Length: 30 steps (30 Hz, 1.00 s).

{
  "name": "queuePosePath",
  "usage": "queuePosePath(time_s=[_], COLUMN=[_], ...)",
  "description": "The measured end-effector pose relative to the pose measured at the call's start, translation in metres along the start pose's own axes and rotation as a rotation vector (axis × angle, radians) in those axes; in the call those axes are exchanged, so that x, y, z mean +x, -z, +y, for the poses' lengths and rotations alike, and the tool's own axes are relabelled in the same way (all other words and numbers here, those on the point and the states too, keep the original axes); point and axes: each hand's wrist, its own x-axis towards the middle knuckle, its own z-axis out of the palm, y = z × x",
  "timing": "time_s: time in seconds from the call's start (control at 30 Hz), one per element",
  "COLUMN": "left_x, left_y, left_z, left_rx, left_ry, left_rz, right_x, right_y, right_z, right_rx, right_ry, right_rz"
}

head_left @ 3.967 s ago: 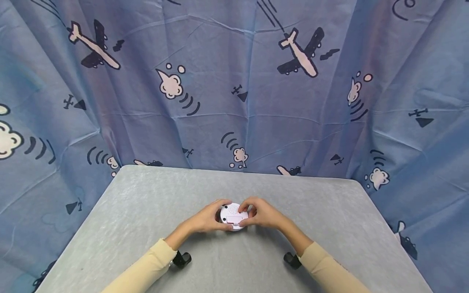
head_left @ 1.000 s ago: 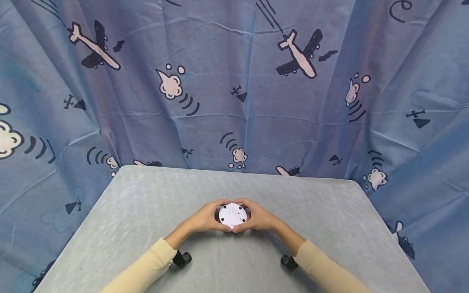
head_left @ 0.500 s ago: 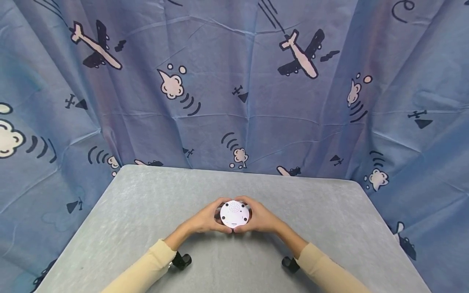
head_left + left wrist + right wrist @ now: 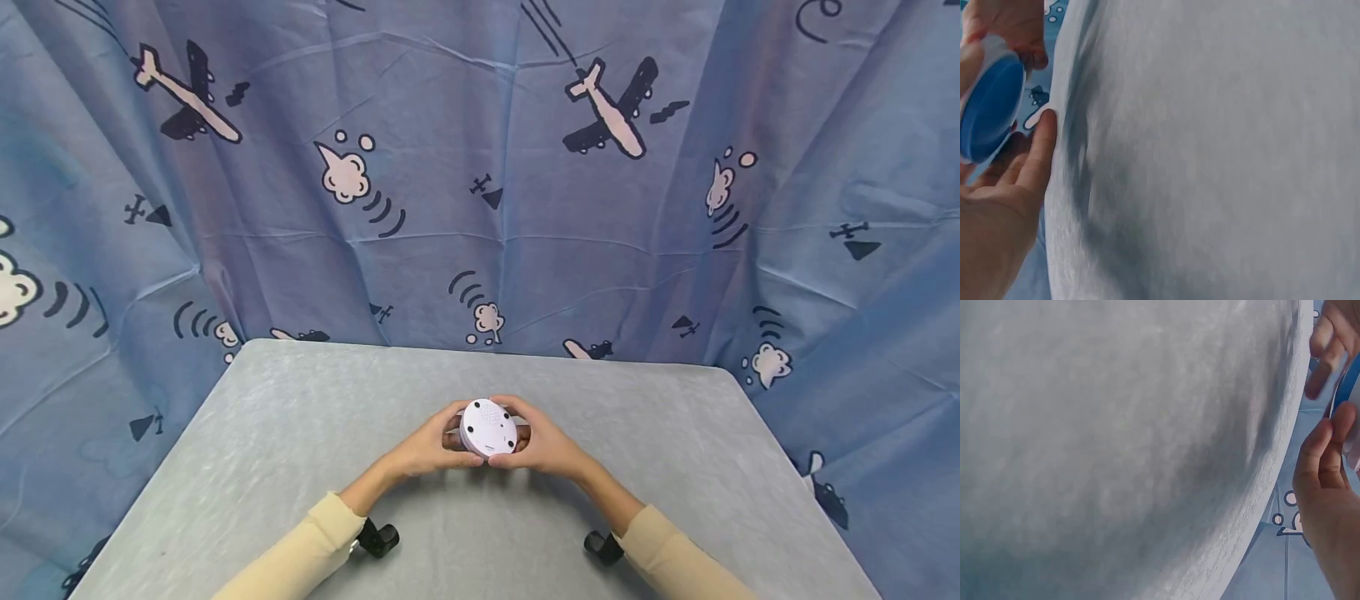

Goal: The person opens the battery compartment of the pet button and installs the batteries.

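A small round white device is held above the table, its underside towards the head camera, with dark round feet and a patch of small holes. Its other side is a blue disc, visible in the left wrist view. My left hand grips the rim from the left, fingers at the far edge and thumb at the near edge. From the other side, my right hand holds it the same way. In the right wrist view, a sliver of the blue side shows beyond the right fingers.
The table has a pale grey cloth cover. Behind it hangs a blue curtain printed with planes and clouds. A dark wrist camera sits below the left wrist, and another dark camera below the right.
Four seconds ago the right fingers were at a battery compartment on the underside; now they grip the rim. In the last half second the device moved slightly up and right, tilting a little.
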Motion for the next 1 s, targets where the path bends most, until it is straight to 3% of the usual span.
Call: queuePosePath(time_s=[0.07,0.2,0.33,0.5,0.73,1.0], left_x=[0.001,-0.001,-0.002,-0.003,-0.002,-0.002], left_y=[-0.001,-0.001,-0.001,-0.003,-0.003,-0.002], left_z=[0.000,0.001,0.002,0.001,-0.003,-0.002], left_rx=[-0.002,0.046,0.072,0.062,0.029,0.100], left_ry=[-0.017,-0.031,-0.032,-0.013,-0.059,-0.066], left_rz=[0.010,0.037,0.047,0.049,-0.032,0.041], right_x=[0.000,0.001,0.000,-0.001,0.000,0.001], right_y=[0.001,0.001,-0.001,-0.002,-0.003,-0.003], right_z=[-0.001,-0.005,-0.009,-0.012,-0.008,-0.016], right_rx=[0.004,-0.106,-0.224,-0.278,-0.280,-0.257], right_ry=[0.008,0.032,0.037,0.055,0.103,0.029], right_rz=[-0.017,-0.034,-0.004,0.045,0.012,-0.015])
